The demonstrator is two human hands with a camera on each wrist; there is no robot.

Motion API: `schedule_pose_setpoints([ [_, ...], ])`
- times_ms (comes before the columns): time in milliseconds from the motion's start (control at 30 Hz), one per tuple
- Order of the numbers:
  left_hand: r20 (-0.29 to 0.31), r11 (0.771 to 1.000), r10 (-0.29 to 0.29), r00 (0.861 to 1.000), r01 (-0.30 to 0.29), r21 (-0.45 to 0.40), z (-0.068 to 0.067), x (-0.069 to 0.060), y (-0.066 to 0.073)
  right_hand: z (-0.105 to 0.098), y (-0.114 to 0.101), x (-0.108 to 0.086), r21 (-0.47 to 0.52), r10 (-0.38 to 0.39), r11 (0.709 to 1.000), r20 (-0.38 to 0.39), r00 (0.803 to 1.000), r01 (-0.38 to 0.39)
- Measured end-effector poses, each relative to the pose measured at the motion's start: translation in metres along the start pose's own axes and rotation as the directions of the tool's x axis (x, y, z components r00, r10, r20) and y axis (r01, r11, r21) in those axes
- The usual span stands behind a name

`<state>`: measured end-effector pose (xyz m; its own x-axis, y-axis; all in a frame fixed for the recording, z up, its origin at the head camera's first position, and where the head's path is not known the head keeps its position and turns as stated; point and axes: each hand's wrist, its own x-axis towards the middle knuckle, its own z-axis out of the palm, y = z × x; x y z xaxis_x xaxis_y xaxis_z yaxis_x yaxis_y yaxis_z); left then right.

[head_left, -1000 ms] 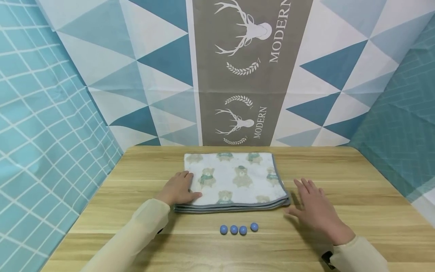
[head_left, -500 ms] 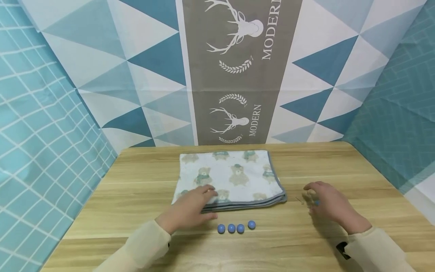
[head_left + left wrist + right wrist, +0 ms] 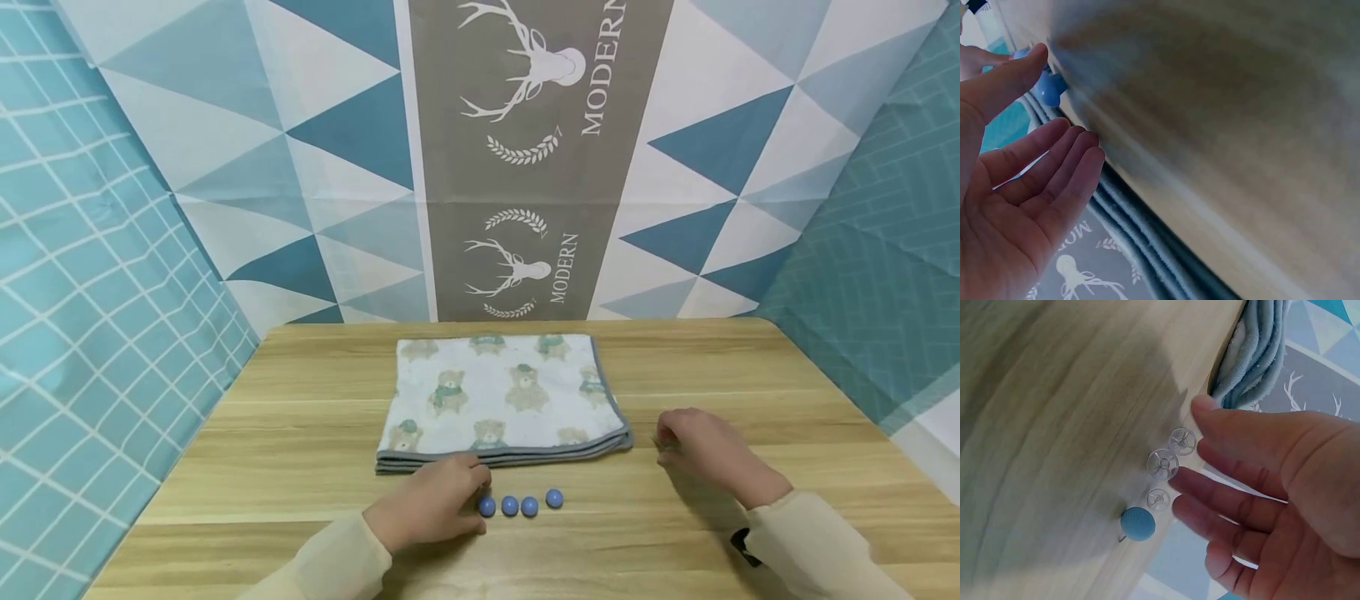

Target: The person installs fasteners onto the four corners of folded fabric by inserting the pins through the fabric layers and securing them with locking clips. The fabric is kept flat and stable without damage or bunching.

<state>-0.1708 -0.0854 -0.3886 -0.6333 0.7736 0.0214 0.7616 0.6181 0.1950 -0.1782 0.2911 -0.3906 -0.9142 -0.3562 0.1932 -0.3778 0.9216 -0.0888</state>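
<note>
Balls [image 3: 510, 506], four, small and blue: in a short row on the tabletop [image 3: 600, 554], between the hands and much nearer the left.

Far left of the left hand: gridded wall [image 3: 90, 250], light blue. Then left sleeve [image 3: 330, 567], pale, and left hand [image 3: 433, 502], loosely bent, thumb apart from fingertips, leftmost ball in the gap; released rather than pinching, going by the left wrist view. Contact with that ball: cannot tell. Next two balls just right of these fingertips, last one a little apart and slightly farther off.

Past the left hand and reaching nearly to the right hand: towel [image 3: 502, 400], folded flat, white with bears, grey-edged. Beyond both hands: backdrop [image 3: 352, 158], triangles around a brown strip.

At the right fingertips: discs [image 3: 1163, 464], three, clear and spoked, beside a blue cap [image 3: 1138, 524]. Right hand [image 3: 712, 457]: released, fingers loosely curved, thumb apart; touch on a disc unclear. Behind it, right sleeve [image 3: 810, 542]; farther right, teal wall [image 3: 885, 250].
</note>
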Motion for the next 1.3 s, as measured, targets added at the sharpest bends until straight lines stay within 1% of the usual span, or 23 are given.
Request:
schedule_pose_setpoints([
  [100, -0.011, 1.000, -0.001, 1.000, 0.001, 0.001, 0.003, -0.001, 0.000, 0.003, 0.000, 0.001, 0.001, -0.011, 1.000, 0.004, 1.000, 0.011],
  [267, -0.038, 0.999, 0.031, 0.999, -0.031, 0.012, 0.005, 0.000, 0.002, 0.005, -0.002, 0.002, 0.009, -0.037, 0.999, -0.016, 0.999, 0.038],
  [400, -0.040, 0.999, 0.040, 0.998, -0.039, 0.006, 0.005, 0.001, 0.005, 0.005, -0.005, 0.002, 0.037, -0.007, 0.999, 0.023, 1.000, 0.006],
  [500, -0.058, 0.999, 0.038, 0.998, -0.037, 0.007, 0.005, 0.002, 0.005, 0.005, -0.007, 0.002, 0.048, 0.014, 0.999, 0.054, 0.998, -0.017],
  [600, -0.082, 0.999, 0.034, 0.996, -0.036, -0.014, 0.004, 0.003, 0.003, 0.004, -0.007, 0.002, 0.042, 0.023, 0.999, 0.064, 0.998, -0.025],
  [733, -0.090, 0.995, 0.009, 0.996, -0.019, -0.102, 0.002, 0.004, 0.000, 0.003, -0.007, 0.002, 0.037, 0.028, 0.999, 0.056, 0.998, -0.030],
  [867, -0.065, 0.976, -0.040, 0.997, 0.025, -0.215, 0.001, 0.005, -0.003, 0.002, -0.007, 0.002, 0.047, 0.018, 0.999, 0.044, 0.999, -0.020],
  [933, -0.055, 0.968, -0.060, 0.997, 0.045, -0.247, 0.001, 0.005, -0.003, 0.002, -0.007, 0.002, 0.053, 0.017, 0.998, 0.041, 0.999, -0.019],
  [1033, -0.065, 0.964, -0.079, 0.995, 0.059, -0.258, 0.001, 0.005, -0.002, 0.002, -0.008, 0.002, 0.068, 0.017, 0.997, 0.034, 0.999, -0.019],
  [1200, -0.125, 0.974, -0.083, 0.989, 0.054, -0.222, 0.002, 0.007, -0.003, 0.000, -0.010, 0.003, 0.093, 0.006, 0.996, 0.002, 1.000, -0.006],
  [1300, -0.141, 0.976, -0.093, 0.986, 0.062, -0.211, 0.002, 0.007, -0.005, -0.001, -0.011, 0.003, 0.098, 0.003, 0.995, -0.008, 1.000, -0.002],
])
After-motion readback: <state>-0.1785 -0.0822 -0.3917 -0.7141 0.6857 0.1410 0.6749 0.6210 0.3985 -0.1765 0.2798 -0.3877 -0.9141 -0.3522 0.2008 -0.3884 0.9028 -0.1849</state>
